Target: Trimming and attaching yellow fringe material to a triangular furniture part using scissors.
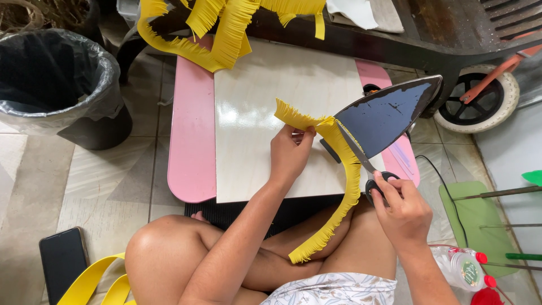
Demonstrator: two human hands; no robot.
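Observation:
My left hand point(289, 153) pinches a long yellow fringed strip point(345, 186) near its upper end, holding it over a pale board point(254, 113). The strip curves down across my crossed legs. My right hand point(402, 210) grips black-handled scissors point(361, 158), whose blades reach up to the strip's edge just right of my left fingers. An upturned clothes iron point(389, 116) with a dark soleplate stands right behind the scissors.
The board lies on a low pink table point(192, 141). More fringed yellow strips point(214, 28) hang at the table's far end. A lined black bin point(56, 79) stands at left, a phone point(63, 261) on the floor, a plastic bottle point(460, 265) and green mat point(480, 220) at right.

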